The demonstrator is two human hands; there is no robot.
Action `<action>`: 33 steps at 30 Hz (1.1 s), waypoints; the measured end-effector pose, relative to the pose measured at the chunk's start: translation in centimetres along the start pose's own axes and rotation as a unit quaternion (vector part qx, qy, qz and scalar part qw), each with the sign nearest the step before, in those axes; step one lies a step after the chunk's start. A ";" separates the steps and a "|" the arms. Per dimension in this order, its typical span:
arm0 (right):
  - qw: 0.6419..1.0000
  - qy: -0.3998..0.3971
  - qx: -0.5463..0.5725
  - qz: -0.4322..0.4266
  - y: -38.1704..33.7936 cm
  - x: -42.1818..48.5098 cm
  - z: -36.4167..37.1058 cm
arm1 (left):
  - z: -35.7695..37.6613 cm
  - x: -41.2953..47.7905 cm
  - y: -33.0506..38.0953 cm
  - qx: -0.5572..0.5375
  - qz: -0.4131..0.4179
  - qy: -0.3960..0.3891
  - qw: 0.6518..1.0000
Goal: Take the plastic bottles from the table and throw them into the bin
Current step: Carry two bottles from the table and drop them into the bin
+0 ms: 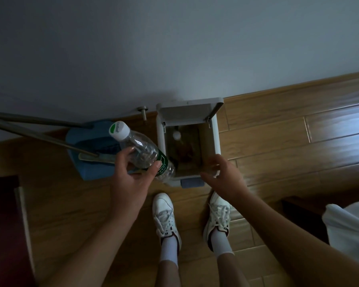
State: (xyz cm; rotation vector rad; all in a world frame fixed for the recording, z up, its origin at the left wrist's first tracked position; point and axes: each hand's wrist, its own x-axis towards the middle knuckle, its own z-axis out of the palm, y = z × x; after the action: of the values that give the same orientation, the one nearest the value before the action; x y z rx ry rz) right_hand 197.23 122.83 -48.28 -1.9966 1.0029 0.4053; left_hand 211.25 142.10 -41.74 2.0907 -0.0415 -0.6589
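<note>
My left hand [131, 175] grips a clear plastic bottle [141, 151] with a white cap and green label, held tilted just left of the bin. The white pedal bin [214, 139] stands against the wall with its lid raised. Inside it lies another bottle with a white cap [177, 135] on dark contents. My right hand [224, 177] hovers over the bin's front right corner, fingers spread, holding nothing.
A blue dustpan [85, 166] with a broom and metal handles [35, 133] stands left of the bin. A door stopper [143, 110] sits on the skirting. Dark furniture [2, 224] is at the left, white bedding [348, 230] at the right. My white shoes [164, 216] stand on the wooden floor.
</note>
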 end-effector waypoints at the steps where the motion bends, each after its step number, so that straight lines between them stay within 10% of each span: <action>1: 1.000 0.001 0.007 0.006 0.3 -0.3 -0.2 | 0.0 -0.1 0.2 0.009 0.004 0.002 1.000; 23: 0.998 -0.017 0.034 0.059 4.5 -2.4 -1.9 | 11.1 1.0 -2.6 0.182 -0.053 -0.096 0.977; 33: 0.994 -0.048 0.047 0.088 4.8 -4.6 -3.7 | 3.4 -1.8 -2.8 0.284 -0.115 -0.130 0.943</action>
State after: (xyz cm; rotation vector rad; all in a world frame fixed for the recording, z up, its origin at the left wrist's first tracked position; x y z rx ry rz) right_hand 190.27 120.61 -45.94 -1.7942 1.1192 0.5344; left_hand 207.48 141.62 -44.62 2.5656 -0.1541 -1.1727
